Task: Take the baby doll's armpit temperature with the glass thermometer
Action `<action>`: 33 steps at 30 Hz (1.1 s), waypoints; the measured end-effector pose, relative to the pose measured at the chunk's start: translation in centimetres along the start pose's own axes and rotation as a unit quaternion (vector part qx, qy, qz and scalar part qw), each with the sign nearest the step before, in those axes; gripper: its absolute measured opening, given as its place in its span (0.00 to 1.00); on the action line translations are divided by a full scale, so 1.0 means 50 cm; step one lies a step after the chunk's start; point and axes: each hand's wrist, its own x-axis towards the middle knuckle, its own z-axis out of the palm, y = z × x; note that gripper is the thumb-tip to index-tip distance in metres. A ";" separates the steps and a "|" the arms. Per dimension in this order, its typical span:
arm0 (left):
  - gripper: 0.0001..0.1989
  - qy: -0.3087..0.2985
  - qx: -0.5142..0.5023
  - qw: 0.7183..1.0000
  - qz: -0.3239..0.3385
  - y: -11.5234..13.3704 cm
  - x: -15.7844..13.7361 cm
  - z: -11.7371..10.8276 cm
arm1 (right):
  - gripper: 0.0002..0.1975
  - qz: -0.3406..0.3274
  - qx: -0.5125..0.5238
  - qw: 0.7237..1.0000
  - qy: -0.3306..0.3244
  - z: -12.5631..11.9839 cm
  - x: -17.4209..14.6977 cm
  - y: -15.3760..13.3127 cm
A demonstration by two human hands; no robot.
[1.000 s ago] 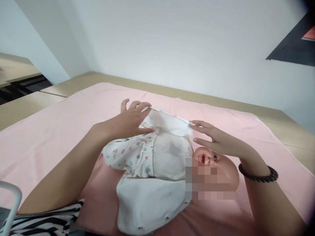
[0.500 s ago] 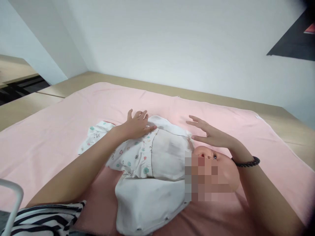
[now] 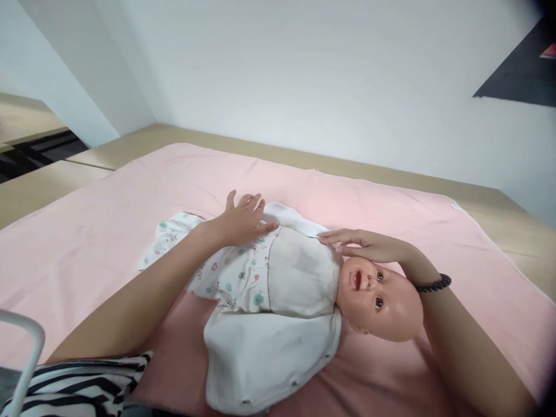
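Observation:
A bald baby doll (image 3: 391, 295) lies on its back, its head to the right. It wears a white top (image 3: 302, 278) and white printed trousers (image 3: 238, 275). One white flap (image 3: 273, 359) of clothing, with small dark fasteners along its edge, is spread out on the near side. Another white flap (image 3: 291, 219) lies on the far side. My left hand (image 3: 245, 220) rests by the doll's far hip, fingers apart, thumb at the trousers' waist. At the doll's far shoulder, my right hand (image 3: 369, 245) has its fingers stretched out, fingertips at the far flap's edge.
A pink cloth (image 3: 95, 226) covers much of the wooden table (image 3: 143, 139) under the doll. Beyond the table stands a white wall (image 3: 304, 81). A white curved bar (image 3: 32, 341) shows at the lower left, near my striped sleeve (image 3: 87, 388).
My right hand has come down and to the left, from above the doll's shoulder onto the clothing there. My left hand has hardly moved.

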 end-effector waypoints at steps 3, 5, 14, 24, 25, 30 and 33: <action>0.42 -0.016 -0.014 1.000 0.003 0.003 -0.004 -0.009 | 0.23 -0.010 -0.001 1.000 0.027 0.002 0.000 -0.008; 0.42 -0.028 -0.031 0.999 0.019 0.004 -0.007 -0.013 | 0.21 -0.016 -0.009 0.999 0.049 0.002 -0.001 -0.016; 0.31 0.005 -0.118 0.988 0.095 0.018 -0.021 -0.039 | 0.16 0.042 -0.014 0.938 0.345 -0.008 -0.021 -0.027; 0.25 0.130 -0.422 0.883 0.158 0.082 -0.072 -0.088 | 0.06 -0.078 0.037 0.807 0.585 0.036 -0.029 -0.162; 0.23 0.152 -0.451 0.863 0.168 0.091 -0.079 -0.094 | 0.06 -0.093 0.042 0.797 0.596 0.045 -0.029 -0.176; 0.10 0.306 -0.519 0.780 0.171 0.115 -0.112 -0.119 | 0.08 -0.151 -0.001 0.766 0.625 0.091 -0.038 -0.231; 0.10 0.387 -0.522 0.732 0.203 0.114 -0.130 -0.133 | 0.13 -0.156 -0.046 0.739 0.654 0.115 -0.051 -0.258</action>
